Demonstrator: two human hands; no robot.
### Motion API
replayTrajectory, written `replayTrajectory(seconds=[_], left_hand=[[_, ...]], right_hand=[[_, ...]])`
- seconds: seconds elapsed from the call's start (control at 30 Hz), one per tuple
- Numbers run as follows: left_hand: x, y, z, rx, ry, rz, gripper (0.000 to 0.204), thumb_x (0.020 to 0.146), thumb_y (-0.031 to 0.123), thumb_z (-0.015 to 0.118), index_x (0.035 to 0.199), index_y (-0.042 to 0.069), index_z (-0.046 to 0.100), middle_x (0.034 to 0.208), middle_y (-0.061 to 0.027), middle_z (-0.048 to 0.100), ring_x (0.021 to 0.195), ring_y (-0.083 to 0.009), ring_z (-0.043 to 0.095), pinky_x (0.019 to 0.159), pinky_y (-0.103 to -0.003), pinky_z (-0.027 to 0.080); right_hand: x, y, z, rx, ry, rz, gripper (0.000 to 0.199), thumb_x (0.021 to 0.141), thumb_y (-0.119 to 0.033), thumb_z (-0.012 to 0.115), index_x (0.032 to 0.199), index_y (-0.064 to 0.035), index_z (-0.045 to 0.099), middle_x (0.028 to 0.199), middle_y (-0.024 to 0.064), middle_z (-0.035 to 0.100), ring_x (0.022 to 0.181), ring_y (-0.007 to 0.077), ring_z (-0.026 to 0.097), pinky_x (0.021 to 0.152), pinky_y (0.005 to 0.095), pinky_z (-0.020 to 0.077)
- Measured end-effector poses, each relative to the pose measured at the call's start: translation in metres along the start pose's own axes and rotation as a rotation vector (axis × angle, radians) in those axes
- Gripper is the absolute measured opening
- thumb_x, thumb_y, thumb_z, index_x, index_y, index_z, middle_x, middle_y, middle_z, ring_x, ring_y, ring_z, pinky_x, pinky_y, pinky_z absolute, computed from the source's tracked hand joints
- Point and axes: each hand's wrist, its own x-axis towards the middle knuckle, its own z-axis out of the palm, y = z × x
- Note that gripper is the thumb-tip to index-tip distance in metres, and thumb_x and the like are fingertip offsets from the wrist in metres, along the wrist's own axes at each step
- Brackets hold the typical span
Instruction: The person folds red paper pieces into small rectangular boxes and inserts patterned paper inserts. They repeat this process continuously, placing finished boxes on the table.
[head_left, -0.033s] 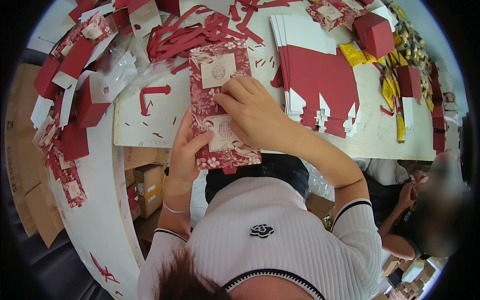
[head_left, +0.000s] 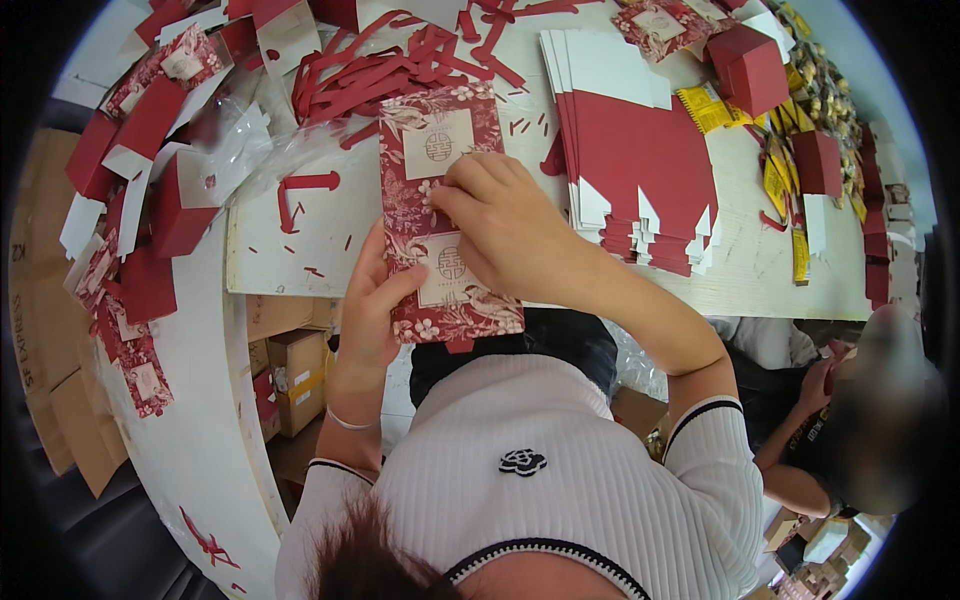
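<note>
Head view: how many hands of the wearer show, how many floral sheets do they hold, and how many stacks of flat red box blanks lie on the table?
Wearer's hands: 2, left hand and right hand
Floral sheet in hand: 1
Stack of flat red blanks: 1
Total: 4

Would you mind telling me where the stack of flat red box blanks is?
In the head view, the stack of flat red box blanks lies on the white table, right of the floral box blank under both hands.
</note>
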Motion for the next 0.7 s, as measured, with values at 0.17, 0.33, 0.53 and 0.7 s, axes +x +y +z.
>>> replayTrajectory(seconds=[0.17, 0.33, 0.53, 0.7], left_hand=[[0.002, -0.013, 0.012, 0.024, 0.082, 0.115, 0.060, 0.080, -0.006, 0.043, 0.133, 0.002, 0.019, 0.119, -0.0089, 0.046, 0.105, -0.0155, 0.048, 0.090, -0.028, 0.038], [0.006, -0.015, 0.004, 0.008, -0.026, 0.071, 0.056, 0.086, -0.001, 0.042, 0.134, 0.003, 0.014, 0.121, -0.0103, 0.044, 0.108, -0.0158, 0.046, 0.090, -0.029, 0.039], [0.011, -0.011, -0.030, 0.435, 0.143, 0.048, 0.024, 0.091, 0.021, 0.045, 0.089, -0.001, 0.056, 0.075, -0.0040, 0.059, 0.063, -0.0088, 0.055, 0.058, -0.021, 0.044], [0.006, 0.009, -0.043, 0.516, 0.219, 0.304, 0.024, 0.090, 0.020, 0.046, 0.083, 0.000, 0.058, 0.068, -0.0039, 0.058, 0.059, -0.0084, 0.051, 0.053, -0.020, 0.041]], right_hand=[[0.007, -0.009, -0.006, -0.132, -0.109, 0.115, 0.022, 0.071, -0.001, 0.055, 0.093, -0.0021, 0.054, 0.088, 0.0079, 0.052, 0.089, 0.0199, 0.050, 0.075, 0.0280, 0.0385], [0.028, 0.052, -0.020, 0.643, 0.238, 0.520, 0.025, 0.081, -0.011, 0.055, 0.104, -0.0034, 0.054, 0.086, 0.0036, 0.055, 0.071, 0.0080, 0.051, 0.063, 0.0231, 0.0421], [0.052, 0.172, 0.023, -0.375, 0.018, 0.401, 0.028, 0.074, -0.028, 0.058, 0.089, -0.0047, 0.060, 0.085, 0.0134, 0.060, 0.076, 0.0276, 0.059, 0.069, 0.0382, 0.0455], [0.063, 0.158, 0.006, -0.212, 0.016, 0.454, 0.018, 0.073, -0.020, 0.062, 0.079, -0.0033, 0.060, 0.070, 0.0082, 0.061, 0.069, 0.0230, 0.060, 0.062, 0.0334, 0.0449]])
